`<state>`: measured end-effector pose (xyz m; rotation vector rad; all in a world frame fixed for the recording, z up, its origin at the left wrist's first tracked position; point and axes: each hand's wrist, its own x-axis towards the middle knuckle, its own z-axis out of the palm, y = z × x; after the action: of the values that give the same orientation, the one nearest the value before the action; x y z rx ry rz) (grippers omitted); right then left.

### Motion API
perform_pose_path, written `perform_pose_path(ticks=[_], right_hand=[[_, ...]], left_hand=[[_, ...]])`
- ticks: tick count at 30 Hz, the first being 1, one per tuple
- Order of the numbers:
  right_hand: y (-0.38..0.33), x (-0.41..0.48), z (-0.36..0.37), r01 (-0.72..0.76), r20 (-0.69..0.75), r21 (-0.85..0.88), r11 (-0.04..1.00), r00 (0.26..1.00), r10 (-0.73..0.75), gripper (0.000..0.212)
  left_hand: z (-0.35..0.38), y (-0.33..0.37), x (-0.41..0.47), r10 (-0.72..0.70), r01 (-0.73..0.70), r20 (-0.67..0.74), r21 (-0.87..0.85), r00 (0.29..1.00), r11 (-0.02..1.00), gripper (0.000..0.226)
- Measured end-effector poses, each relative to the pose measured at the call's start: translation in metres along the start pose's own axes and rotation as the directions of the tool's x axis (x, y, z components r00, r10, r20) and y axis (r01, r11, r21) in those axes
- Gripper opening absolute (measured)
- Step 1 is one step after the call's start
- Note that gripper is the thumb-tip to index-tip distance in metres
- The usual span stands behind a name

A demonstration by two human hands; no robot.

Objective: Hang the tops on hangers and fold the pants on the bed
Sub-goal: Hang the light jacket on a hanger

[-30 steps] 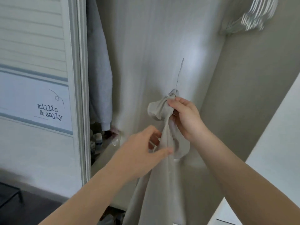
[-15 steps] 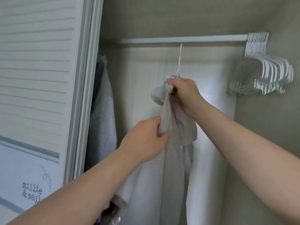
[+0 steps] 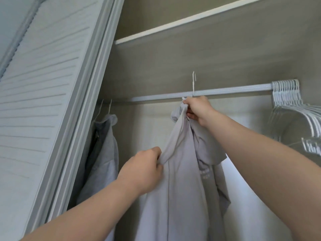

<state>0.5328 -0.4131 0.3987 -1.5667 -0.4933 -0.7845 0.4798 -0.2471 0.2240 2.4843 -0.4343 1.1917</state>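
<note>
A person at an open closet lifts a pale grey top [image 3: 182,188] on a wire hanger [image 3: 193,84] toward the rod [image 3: 234,92]. The hook stands just above the rod, in front of it and not yet over it. The right hand [image 3: 198,108] is closed round the hanger's neck with the collar bunched in the same grip. The left hand [image 3: 144,169], lower and to the left, pinches a fold of the shoulder fabric. The rest of the top hangs slack below and between the two hands.

The step looks best done by carrying the hook over the rod and lowering it until the wire seats. The left hand's pinch should hold until then so the shoulder does not slide off (how well the garment sits on the hanger's arms is hidden by the cloth). There is bare rod between the hung grey garment [image 3: 104,145] at left and the spare hangers [image 3: 286,94] at right.
</note>
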Motion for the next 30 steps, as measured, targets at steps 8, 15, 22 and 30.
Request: perform_pose_path(ticks=[8,15,22,30], right_hand=[[0.044,0.01,-0.008,-0.107,-0.001,-0.054,0.993,0.994,0.107,0.02],[0.048,0.012,-0.009,-0.004,0.03,-0.266,0.964,0.999,0.013,0.035],[0.036,-0.022,-0.002,0.174,0.127,-0.655,0.735,0.985,-0.12,0.055],[0.017,-0.027,0.023,0.081,0.155,-0.618,0.782,0.988,0.019,0.058]], left_hand=[[0.018,-0.012,0.007,-0.007,0.007,0.015,0.043,1.0,0.999,0.013],[0.027,-0.015,0.008,-0.031,0.031,0.008,0.005,0.999,1.0,0.019],[0.029,-0.018,0.004,-0.023,0.023,0.027,0.007,0.999,1.0,0.019],[0.034,-0.019,-0.003,0.057,-0.064,0.088,0.08,0.994,0.995,0.028]])
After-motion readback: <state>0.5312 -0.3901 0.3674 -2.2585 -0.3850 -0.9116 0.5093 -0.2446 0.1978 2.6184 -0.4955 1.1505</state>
